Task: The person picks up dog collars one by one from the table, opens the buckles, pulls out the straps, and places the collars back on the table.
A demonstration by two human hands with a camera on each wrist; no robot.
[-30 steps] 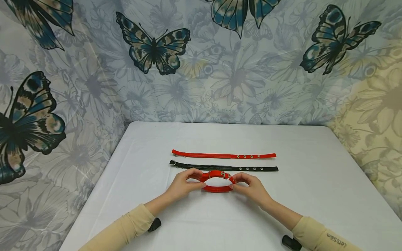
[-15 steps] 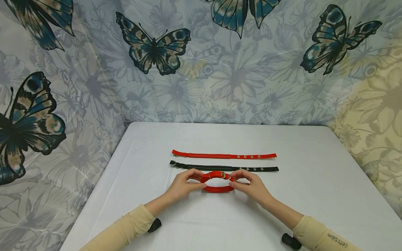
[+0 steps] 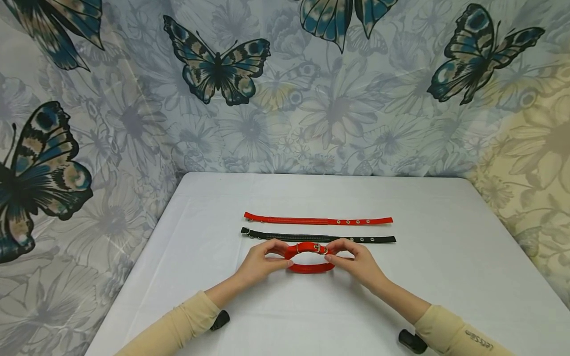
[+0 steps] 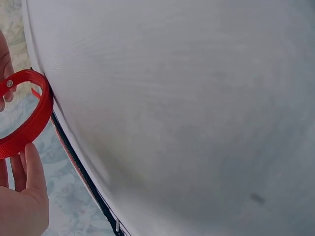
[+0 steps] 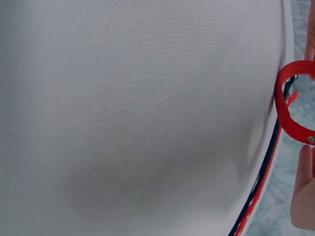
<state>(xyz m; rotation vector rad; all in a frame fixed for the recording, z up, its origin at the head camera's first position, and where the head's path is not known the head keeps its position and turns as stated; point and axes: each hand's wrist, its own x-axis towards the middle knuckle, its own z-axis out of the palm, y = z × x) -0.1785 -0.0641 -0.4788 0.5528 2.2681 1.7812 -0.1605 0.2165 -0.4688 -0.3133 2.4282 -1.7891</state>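
Observation:
A red collar [image 3: 310, 268] is fastened into a loop, its metal buckle on the far side toward the black collar. My left hand [image 3: 257, 261] pinches the loop's left end between thumb and fingers. At the other end, my right hand [image 3: 359, 263] pinches the strap just right of the buckle. In the left wrist view the red collar [image 4: 37, 118] stands as a ring above my left hand [image 4: 24, 209]. The right wrist view has the same collar [image 5: 283, 105] at its right edge, over my right hand [image 5: 302, 204].
Beyond the hands a black collar [image 3: 303, 238] lies flat and unfastened on the white table [image 3: 311, 316]. Behind it, roughly parallel, lies another red collar [image 3: 303, 221] with metal eyelets. A butterfly-patterned cloth [image 3: 285, 123] hangs behind the table.
My right fingers have shifted slightly left and up along the loop, near the buckle. My left hand and the two flat collars stay where they were.

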